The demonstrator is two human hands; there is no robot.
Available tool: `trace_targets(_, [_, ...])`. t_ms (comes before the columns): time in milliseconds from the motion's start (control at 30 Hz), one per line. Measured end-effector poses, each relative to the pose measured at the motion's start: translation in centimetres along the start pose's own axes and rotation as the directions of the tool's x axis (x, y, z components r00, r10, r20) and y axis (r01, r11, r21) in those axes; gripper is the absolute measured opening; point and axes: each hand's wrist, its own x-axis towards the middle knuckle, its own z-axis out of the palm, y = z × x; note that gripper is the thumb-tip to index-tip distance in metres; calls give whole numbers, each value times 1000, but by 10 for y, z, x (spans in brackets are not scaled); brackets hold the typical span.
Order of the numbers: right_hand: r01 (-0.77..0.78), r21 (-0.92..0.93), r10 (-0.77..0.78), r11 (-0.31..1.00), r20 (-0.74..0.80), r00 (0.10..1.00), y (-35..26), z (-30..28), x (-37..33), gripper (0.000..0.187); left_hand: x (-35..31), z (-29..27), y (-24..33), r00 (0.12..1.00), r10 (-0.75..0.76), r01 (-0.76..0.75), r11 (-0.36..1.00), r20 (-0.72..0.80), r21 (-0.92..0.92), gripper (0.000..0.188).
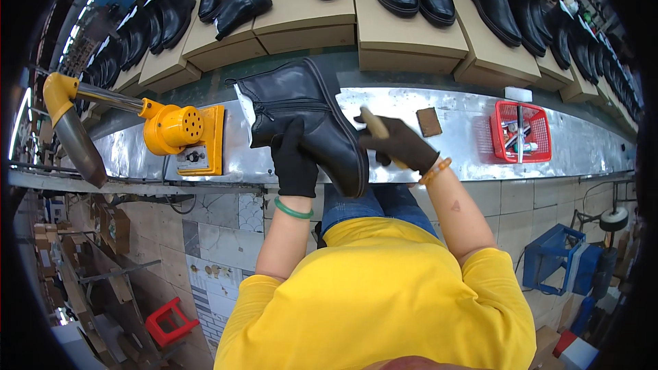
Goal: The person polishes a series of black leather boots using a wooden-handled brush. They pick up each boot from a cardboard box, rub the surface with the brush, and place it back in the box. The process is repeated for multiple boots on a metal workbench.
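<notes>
A black leather ankle boot point(301, 104) with a side zipper lies tilted on its side above the metal bench, its toe pointing toward me. White lining or paper shows at its open top. My left hand point(295, 164), in a black glove, grips the boot from below at the ankle. Close beside the sole edge, my gloved right hand point(406, 142) closes around a tan, stick-like piece point(374, 123). Its exact kind is unclear, and whether it touches the sole cannot be made out. A brown rectangular block point(429, 122) lies on the bench just past the right hand.
The metal bench point(459, 157) carries a yellow machine with a pipe and dark nozzle point(181, 130) at left. At right stand a red basket point(499, 136) of small items and a white block point(518, 94). Cardboard boxes point(411, 55) bearing black boots line the far side.
</notes>
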Motion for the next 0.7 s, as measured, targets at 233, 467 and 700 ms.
trace_targets(233, [-113, 47, 110, 992, 59, 992, 38, 22, 7, 51, 1, -1, -9, 996, 57, -90, 820, 76, 565, 31])
trace_targets(467, [-128, 285, 122, 950, 37, 992, 69, 18, 10, 50, -41, -45, -32, 969, -244, 218, 758, -43, 615, 72])
trace_targets(700, [-78, 208, 65, 975, 70, 995, 73, 12, 17, 57, -65, -50, -45, 850, -504, 494, 864, 156, 101, 56])
